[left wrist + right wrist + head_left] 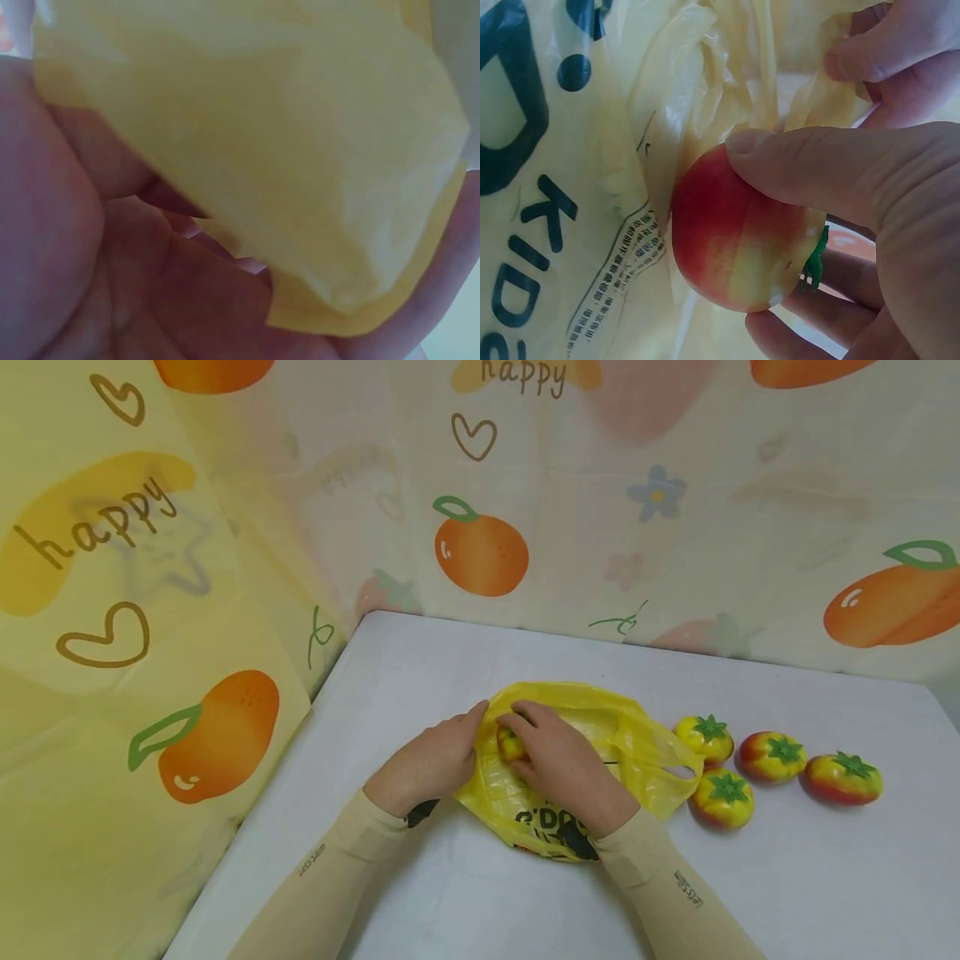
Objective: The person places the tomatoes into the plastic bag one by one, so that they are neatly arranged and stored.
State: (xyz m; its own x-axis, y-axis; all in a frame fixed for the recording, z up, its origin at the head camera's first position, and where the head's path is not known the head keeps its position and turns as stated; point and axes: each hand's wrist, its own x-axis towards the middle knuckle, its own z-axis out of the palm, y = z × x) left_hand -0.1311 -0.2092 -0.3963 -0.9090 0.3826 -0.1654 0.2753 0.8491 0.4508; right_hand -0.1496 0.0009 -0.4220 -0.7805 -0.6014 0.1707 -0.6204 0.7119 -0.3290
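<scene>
A yellow plastic bag (pixel 577 695) with dark printed letters lies spread on the table in the head view. My left hand (pixel 430 762) pinches its left edge, and the left wrist view shows the thin yellow film (pixel 300 150) across the palm and fingers. My right hand (pixel 566 764) grips a red-and-yellow tomato (pixel 509 744) over the bag's left part, close to the left hand. Seen from the right wrist, the thumb presses the top of this tomato (pixel 735 232) and fingers curl beneath it. Its green calyx points toward the palm, and bag film lies just beyond it.
Several more tomatoes (pixel 772 757) with green star-shaped tops rest right of the bag, the nearest beside its handle end. The white table (pixel 420 660) meets a fruit-print curtain (pixel 570 568) at the back and another printed sheet (pixel 97 718) at the left.
</scene>
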